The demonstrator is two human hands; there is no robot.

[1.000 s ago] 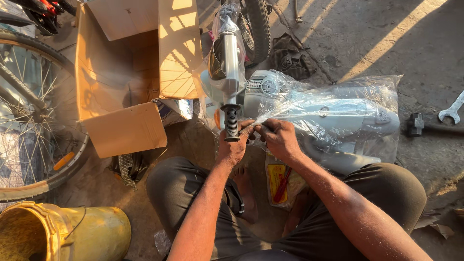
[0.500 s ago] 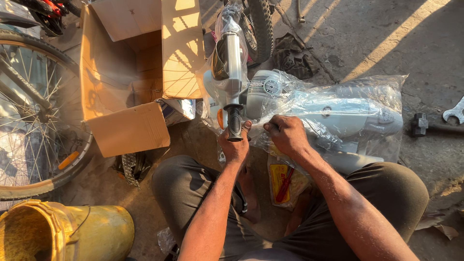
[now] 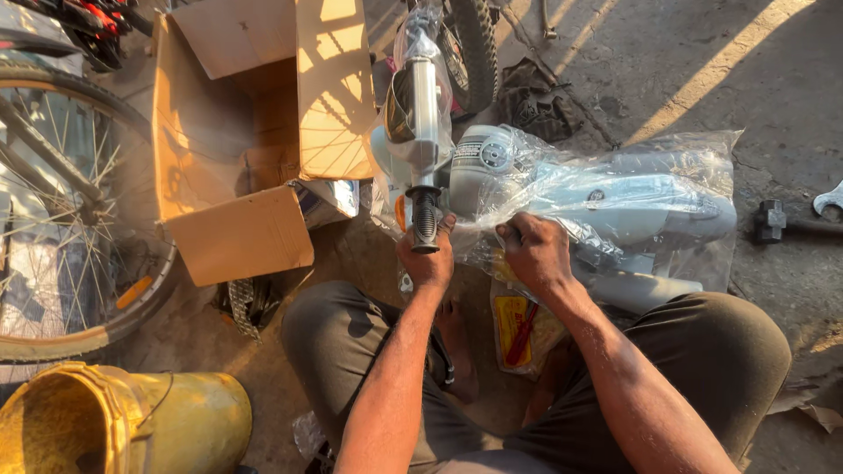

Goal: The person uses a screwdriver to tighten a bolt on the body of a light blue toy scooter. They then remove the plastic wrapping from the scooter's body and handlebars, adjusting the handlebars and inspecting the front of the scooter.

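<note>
A: Below my head camera, centre of view: my left hand (image 3: 428, 257) is clenched around the black ribbed rubber grip (image 3: 423, 219) at the near end of a silver bicycle part wrapped in clear plastic (image 3: 413, 105), which runs away from me toward a knobby black tyre (image 3: 475, 48).

B: And the other hand?

A: My right hand (image 3: 534, 253) is closed on the crinkled edge of the clear plastic bag of white bicycle parts (image 3: 615, 197), fingers pinching the film just beside the left hand. That bag lies on the dirt ground (image 3: 702, 53), stretching off to my right, touching my right knee.

B: What lies between your legs?

A: I see a small clear packet with a yellow card and a red tool inside (image 3: 518, 329), on the ground under my right forearm.

B: Left side of the view?

A: I note an open brown cardboard box (image 3: 255, 132) with its flaps spread, near the wrapped part; a spoked bicycle wheel with an orange reflector (image 3: 70, 228) beside it; a yellow plastic bucket lying on its side (image 3: 114, 421) at the lower corner; a dark bicycle chain (image 3: 246, 303) below the box flap.

B: Right edge?

A: I see a dark metal hammer head (image 3: 771, 219) and the jaw of a silver open-end spanner (image 3: 827, 200), well apart from both hands.
</note>
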